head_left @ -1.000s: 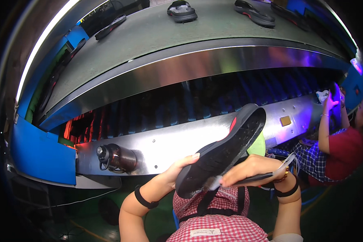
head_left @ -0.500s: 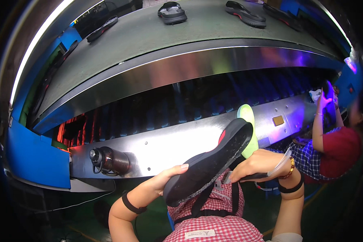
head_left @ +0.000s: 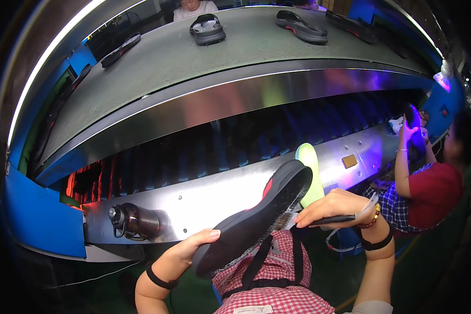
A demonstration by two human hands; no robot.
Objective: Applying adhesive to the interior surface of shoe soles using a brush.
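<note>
A black shoe sole [head_left: 256, 219], tilted above the red-checked apron [head_left: 283, 259], is clasped by the left hand's [head_left: 194, 244] grip, while the right hand [head_left: 327, 208] pinches a brush [head_left: 336, 220], now back at the sole's edge after hanging clear, so brushing seems unfinished, before a metal counter [head_left: 230, 201].

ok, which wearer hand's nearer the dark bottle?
Left. The left hand, holding the black sole, is right of the dark bottle; the right hand, holding a brush, is farther right.
</note>
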